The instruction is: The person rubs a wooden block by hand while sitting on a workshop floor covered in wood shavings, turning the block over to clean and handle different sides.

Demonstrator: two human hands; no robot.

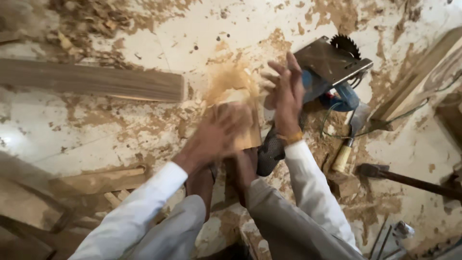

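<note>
While the left hand [219, 132] is blurred by motion, it lies flat with the palm down on a small pale wooden block [240, 123], and its fingers look spread, not closed around the wood; I cannot tell for sure if it grips anything. The right hand [285, 96] stands just beside the block, on its right edge, open, with the fingers straight and pointing away from the person, and it holds nothing. Both arms are in white sleeves, and a yellow band [291, 138] sits on the right wrist.

The block is light brown, with sawdust on its top, and it rests on the floor between the two hands, just in front of the person's bare feet [243, 171].

Just beyond the right hand lies a blue circular saw [332, 72], turned over, with its metal base plate and toothed blade up. Near the right wrist, a little farther to the right, there is a chisel with a pale handle [342, 156], and beyond it a hammer [385, 173]. Well apart from the left hand, to its left, a long dark plank [91, 79] lies on the dusty floor [96, 130].
</note>
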